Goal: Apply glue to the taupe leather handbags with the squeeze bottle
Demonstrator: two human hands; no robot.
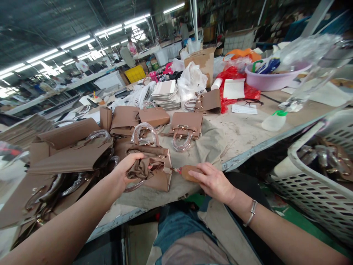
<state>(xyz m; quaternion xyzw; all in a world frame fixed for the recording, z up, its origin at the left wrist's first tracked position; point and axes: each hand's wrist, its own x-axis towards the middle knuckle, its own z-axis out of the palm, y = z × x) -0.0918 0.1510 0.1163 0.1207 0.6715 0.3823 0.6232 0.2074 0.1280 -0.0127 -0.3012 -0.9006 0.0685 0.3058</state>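
Observation:
A brown handbag (160, 178) lies on the table in front of me, with its crumpled lining (143, 167) pulled out at the opening. My left hand (129, 167) is closed around that lining. My right hand (212, 180) grips a tan-handled tool (189, 173) with a reddish part near its thin tip; its exact kind I cannot make out. The tip points left at the bag's open edge, and whether it touches is unclear. Just beyond, a plastic-wrapped handle (145, 132) rises from the bag. Another small brown handbag (186, 125) with gold hardware lies farther back.
Several brown handbags (71, 158) are piled on the left. A stack of pale sheets (165, 95) stands behind. At the right are a white bottle with a green cap (274, 121), eyeglasses (249, 101) and a lilac basin (275, 79). A white basket (317, 187) stands beside the table edge.

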